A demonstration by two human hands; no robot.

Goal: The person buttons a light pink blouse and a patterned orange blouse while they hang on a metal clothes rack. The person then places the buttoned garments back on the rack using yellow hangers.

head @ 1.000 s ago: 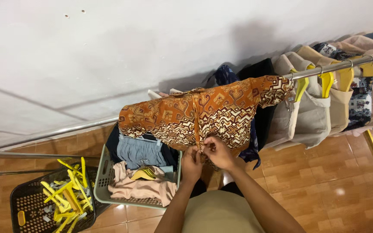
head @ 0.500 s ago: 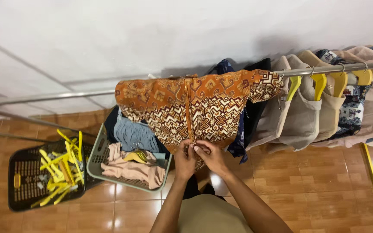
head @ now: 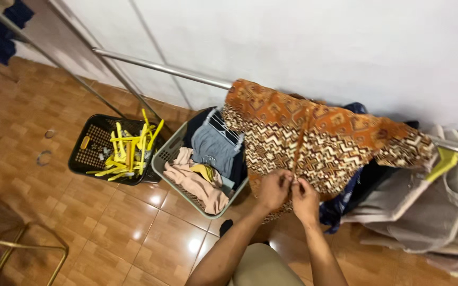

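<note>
Shirt (head: pixel 314 137), orange-patterned and draped over the metal rail (head: pixel 160 68), remains where it hung a second ago, while my left hand (head: pixel 273 189) and right hand (head: pixel 305 201) still pinch its front placket, now slightly lower.

Home laundry corner (tiled floor (head: pixel 133 233)): clothes rail (head: pixel 160 68), laundry basket (head: pixel 166 159).
</note>
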